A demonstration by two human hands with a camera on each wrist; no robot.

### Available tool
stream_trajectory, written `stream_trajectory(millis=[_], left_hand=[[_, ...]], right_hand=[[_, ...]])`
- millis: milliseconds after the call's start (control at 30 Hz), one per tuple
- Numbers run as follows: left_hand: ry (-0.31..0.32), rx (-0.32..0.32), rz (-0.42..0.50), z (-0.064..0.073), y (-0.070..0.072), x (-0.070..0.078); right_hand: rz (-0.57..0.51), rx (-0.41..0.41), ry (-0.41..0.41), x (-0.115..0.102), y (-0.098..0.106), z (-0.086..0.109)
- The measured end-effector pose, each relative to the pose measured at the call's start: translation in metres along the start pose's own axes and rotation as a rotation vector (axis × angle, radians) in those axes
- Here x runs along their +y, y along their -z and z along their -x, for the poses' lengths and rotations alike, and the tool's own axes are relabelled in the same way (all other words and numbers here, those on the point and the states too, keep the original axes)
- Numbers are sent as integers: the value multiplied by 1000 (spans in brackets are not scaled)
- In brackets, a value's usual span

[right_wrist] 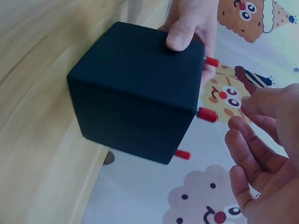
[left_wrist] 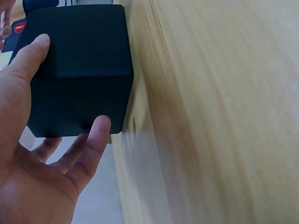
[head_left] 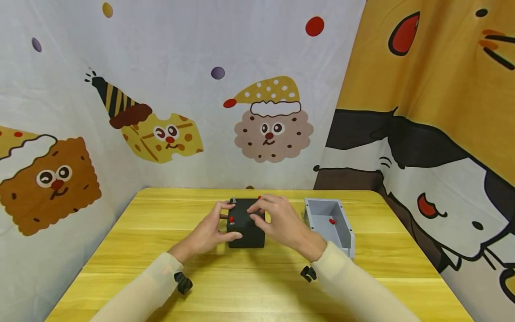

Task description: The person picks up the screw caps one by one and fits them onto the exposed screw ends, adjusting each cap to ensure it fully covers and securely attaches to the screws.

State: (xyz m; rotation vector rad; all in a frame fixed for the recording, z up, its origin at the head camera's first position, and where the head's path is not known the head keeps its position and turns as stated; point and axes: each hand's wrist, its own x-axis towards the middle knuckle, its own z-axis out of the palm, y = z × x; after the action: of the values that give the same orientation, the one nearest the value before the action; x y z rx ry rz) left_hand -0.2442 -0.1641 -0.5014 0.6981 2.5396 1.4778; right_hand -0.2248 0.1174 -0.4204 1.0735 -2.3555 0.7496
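A black box (head_left: 246, 235) stands on the table with small toggle levers at its top corners. Red caps cover three levers in the right wrist view, including the near-right red cap (right_wrist: 207, 115). One bare silver lever (head_left: 234, 200) shows at the far-left corner in the head view. My left hand (head_left: 206, 232) holds the box, its thumb on the near face and its fingers along the left side. My right hand (head_left: 279, 221) hovers over the box's right side, fingers loosely bent. In the right wrist view a gap separates those fingertips from the near-right cap, with nothing between them.
To the right of the box, a grey tray (head_left: 349, 239) holds a loose red cap (head_left: 331, 221). The wooden table (head_left: 241, 290) ends at a printed curtain (head_left: 217, 165) behind. Another curtain (head_left: 438, 188) hangs along the right side.
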Motion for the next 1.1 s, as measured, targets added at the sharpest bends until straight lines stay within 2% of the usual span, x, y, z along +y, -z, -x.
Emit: stream_trajectory(millis=[167, 600, 1100], left_hand=[[9, 8, -19, 0, -1, 0], [32, 17, -20, 1, -2, 0], [32, 15, -28, 0, -2, -1]], right_hand=[[9, 22, 4, 8, 8, 11], [48, 56, -85, 27, 26, 39], [102, 84, -135, 53, 46, 67]])
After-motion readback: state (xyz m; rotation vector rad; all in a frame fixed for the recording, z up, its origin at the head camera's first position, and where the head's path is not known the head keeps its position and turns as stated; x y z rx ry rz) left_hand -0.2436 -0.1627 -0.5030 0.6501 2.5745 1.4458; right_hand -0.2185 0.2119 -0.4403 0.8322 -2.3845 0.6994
